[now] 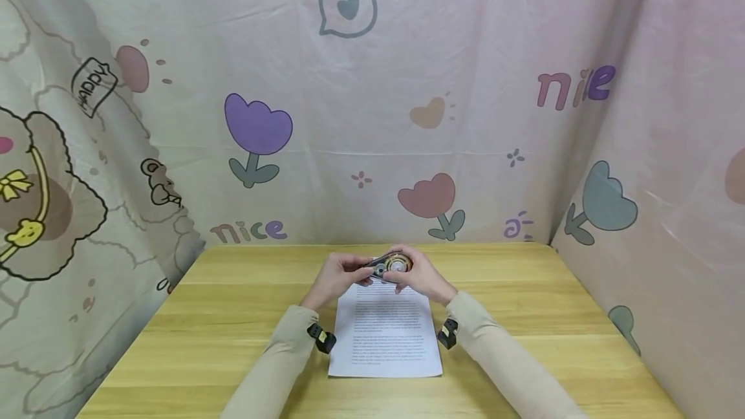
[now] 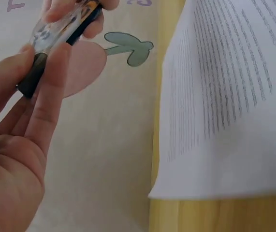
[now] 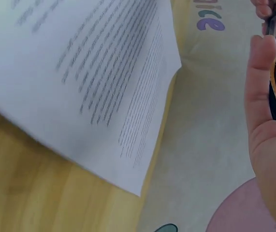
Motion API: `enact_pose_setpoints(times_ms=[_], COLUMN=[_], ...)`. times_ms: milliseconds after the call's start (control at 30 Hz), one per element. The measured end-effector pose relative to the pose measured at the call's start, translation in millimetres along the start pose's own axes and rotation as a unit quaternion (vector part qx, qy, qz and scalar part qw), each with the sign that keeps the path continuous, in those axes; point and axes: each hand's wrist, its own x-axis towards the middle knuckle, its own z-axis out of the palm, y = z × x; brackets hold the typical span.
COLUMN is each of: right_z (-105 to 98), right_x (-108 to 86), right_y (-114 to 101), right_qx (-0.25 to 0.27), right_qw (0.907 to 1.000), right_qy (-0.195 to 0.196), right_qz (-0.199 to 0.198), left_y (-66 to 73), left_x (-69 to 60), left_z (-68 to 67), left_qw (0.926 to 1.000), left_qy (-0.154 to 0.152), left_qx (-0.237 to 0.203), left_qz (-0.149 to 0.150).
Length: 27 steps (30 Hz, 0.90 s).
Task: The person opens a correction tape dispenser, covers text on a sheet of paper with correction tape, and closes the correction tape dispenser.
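Correction tape (image 1: 398, 266) was at the frame's lower centre, by the top of the paper (image 1: 385, 335); your left hand (image 1: 340, 274) pinched its narrow end, your right hand (image 1: 423, 274) its round body, probably to steady it.

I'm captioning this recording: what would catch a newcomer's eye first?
Probably the small black-and-clear plastic device with an orange ring, held by the left grip and right grip near the far end of the white printed paper sheet. Next, the purple tulip print on the pale fabric backdrop, left of centre behind the yellow wood-grain table.
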Motion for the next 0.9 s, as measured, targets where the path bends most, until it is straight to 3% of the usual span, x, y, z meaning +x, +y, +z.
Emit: enact_pose_setpoints(times_ms=[133,333,533,667,767,900], right_z=[-2,-4,-4,-7,-11,-17], right_x=[-1.5,-0.9,-0.6,-0.9,-1.4,-1.3], right_y=[-3,-2,-2,0,4,10], right_qx=[-0.03,-0.047,-0.051,-0.057,-0.064,-0.082], right_qw=[0.9994,0.9987,0.9983,0.998,0.9979,0.9951], right_qy=[-0.014,-0.018,-0.03,-0.026,-0.006,0.041], right_qz=[-0.001,0.004,0.0,0.002,0.011,0.034], left_y=[-4.3,-10.9,-9.7,-9.5,-8.2,-11.5], left_x=[-2.4,-4.1,-6.3,-8.6,-10.9,-13.2], left_z=[-0.9,0.5,-1.5,-7.6,-14.4,-27.5], left_qw=[0.9998,0.9999,0.9996,0.9992,0.9959,0.9773], left_qy=[-0.014,-0.007,-0.013,0.003,0.035,0.059], left_qx=[0.016,0.01,0.024,0.039,0.077,0.194], left_qz=[0.002,0.01,-0.001,-0.012,-0.032,-0.064])
